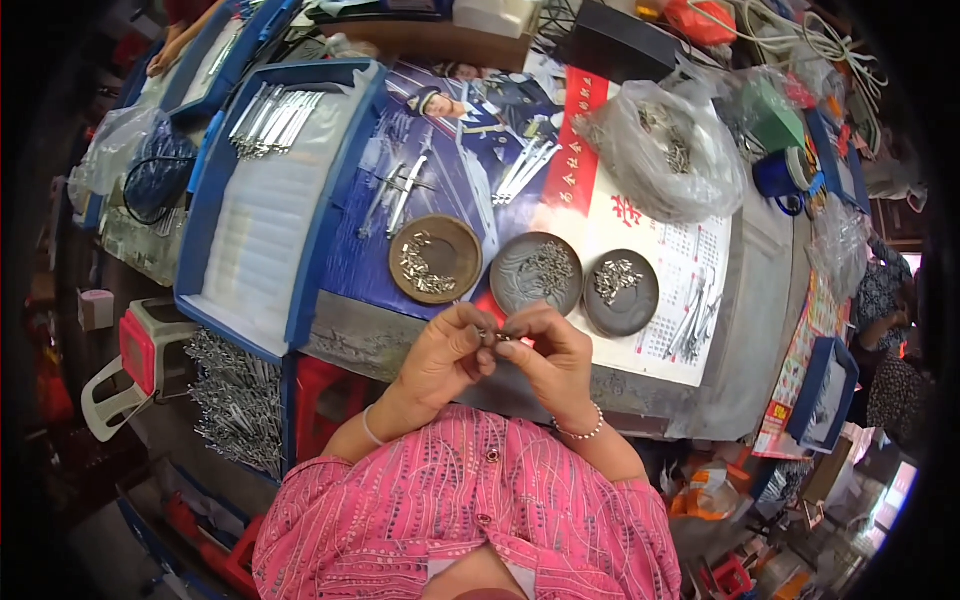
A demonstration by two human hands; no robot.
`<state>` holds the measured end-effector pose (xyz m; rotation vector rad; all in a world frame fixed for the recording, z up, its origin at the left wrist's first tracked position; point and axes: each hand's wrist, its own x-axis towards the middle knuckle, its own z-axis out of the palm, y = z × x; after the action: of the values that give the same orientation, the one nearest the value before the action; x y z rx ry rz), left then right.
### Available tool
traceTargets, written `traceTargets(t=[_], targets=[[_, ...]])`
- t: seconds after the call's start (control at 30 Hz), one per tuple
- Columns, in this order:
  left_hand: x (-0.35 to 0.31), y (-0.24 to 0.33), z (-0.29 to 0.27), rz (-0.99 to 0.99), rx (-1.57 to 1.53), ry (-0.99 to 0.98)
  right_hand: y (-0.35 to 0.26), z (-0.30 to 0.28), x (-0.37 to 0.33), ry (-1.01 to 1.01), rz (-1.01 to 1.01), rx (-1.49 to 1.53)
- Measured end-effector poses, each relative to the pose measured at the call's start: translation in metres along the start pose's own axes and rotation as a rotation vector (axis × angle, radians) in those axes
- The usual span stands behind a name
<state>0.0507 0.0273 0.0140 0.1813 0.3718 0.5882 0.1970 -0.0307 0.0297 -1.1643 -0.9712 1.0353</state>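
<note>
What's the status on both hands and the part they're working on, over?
Left hand and right hand pinched together on a small metal part. Three round dishes of small metal pieces just beyond. Nothing between hands and dishes.

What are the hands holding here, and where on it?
Both hands, left hand and right hand, pinch a small metal part between fingertips, one at each end.

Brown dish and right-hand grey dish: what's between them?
In the head view, one more round grey dish of small metal parts sits between the brown dish and the right-hand grey dish. The three form a row.
</note>
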Motion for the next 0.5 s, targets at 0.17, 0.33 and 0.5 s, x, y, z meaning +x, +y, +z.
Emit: traceTargets(t=[0.17,0.33,0.5], targets=[[0.001,-0.005,0.001,0.009,-0.024,-0.023,0.005,0.000,-0.006,0.010,-0.039,0.004],[-0.001,-0.012,0.001,0.078,0.067,-0.024,0.002,0.003,-0.011,0.027,-0.008,0.081],[-0.001,-0.014,0.000,0.115,0.136,-0.026,0.004,0.002,-0.011,0.021,-0.002,0.101]])
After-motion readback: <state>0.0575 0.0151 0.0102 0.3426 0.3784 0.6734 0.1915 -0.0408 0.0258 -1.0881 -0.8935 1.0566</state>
